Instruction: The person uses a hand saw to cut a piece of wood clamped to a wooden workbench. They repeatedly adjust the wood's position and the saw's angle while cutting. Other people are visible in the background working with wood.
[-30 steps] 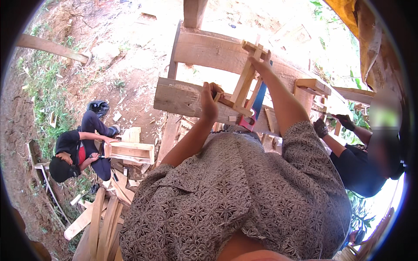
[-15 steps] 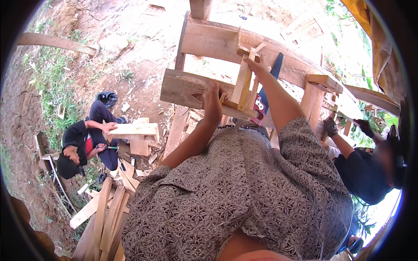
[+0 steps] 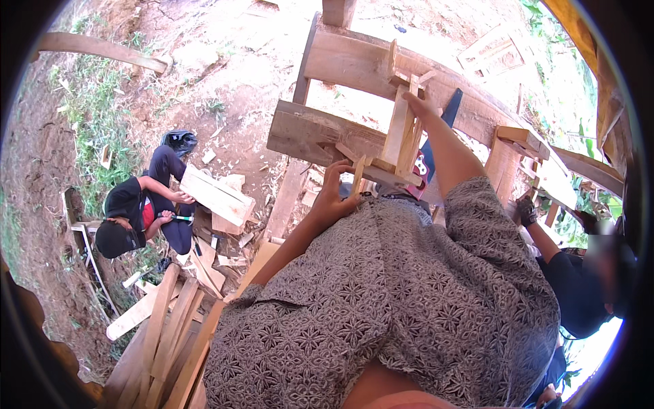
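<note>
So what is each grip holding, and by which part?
The right grip holds the wooden frame by its far end. The left grip holds a small wood strip; exactly where along it is unclear.

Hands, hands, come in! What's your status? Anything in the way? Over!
Left hand pinching small wooden piece. Right hand gripping wooden frame at its far end. Blue-bladed saw close beside frame, possibly in the way.

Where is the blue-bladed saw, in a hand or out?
Out: the right hand grips the wooden frame, the left hand holds a small wood strip, and neither is on the saw.
</note>
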`<state>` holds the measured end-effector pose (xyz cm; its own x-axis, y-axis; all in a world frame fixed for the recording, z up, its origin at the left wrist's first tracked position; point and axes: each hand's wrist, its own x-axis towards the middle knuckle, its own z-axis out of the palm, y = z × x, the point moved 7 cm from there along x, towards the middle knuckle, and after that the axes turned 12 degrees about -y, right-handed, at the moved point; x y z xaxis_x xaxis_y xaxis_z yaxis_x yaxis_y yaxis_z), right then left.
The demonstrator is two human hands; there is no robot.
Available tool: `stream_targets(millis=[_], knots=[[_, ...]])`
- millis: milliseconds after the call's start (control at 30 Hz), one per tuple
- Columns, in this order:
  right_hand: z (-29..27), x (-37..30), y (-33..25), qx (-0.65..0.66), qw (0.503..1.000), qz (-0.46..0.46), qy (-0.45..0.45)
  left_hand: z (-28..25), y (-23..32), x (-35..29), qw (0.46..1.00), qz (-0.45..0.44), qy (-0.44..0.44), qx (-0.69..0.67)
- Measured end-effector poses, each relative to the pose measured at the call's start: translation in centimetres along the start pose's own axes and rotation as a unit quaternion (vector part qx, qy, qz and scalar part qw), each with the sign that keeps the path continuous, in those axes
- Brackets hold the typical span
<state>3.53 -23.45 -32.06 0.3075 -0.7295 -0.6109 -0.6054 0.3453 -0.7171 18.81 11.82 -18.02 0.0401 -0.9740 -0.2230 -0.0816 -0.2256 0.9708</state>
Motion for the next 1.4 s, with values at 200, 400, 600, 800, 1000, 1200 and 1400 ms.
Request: stream_targets(millis=[200,400,600,800,1000,1200,1400], knots=[[-0.2,1.5,-1.5,-0.041,0.998,-0.025,-0.033,2.4,-4.2,-1.8,0.937,-0.135,-0.122,-0.298],[-0.6,2.4,-0.5,-0.041,0.999,-0.008,-0.033,2.1,-4.8,-1.8,0.944,-0.095,-0.155,-0.276],[0.1,1.5,-1.8,-0.001,0.996,-0.009,-0.084,2.1,-4.8,-1.5,0.937,-0.09,-0.155,-0.299],[-1.9,2.5,-1.5,0.089,0.994,-0.059,-0.022,2.9,-5.8,0.2,0.95,-0.057,-0.125,-0.28],[-1.3,3.4,-1.0,-0.002,0.998,0.001,-0.064,4.6,-5.0,-0.1,0.951,-0.089,-0.053,-0.29],[-1.4,0.3,-2.6,0.024,0.991,-0.001,-0.133,6.7,-4.0,-0.3,0.968,-0.145,0.086,-0.185],[-6.7,-4.0,-1.3,-0.099,0.974,-0.203,0.024,8.8,-5.6,-1.4,0.97,-0.135,0.134,-0.151]])
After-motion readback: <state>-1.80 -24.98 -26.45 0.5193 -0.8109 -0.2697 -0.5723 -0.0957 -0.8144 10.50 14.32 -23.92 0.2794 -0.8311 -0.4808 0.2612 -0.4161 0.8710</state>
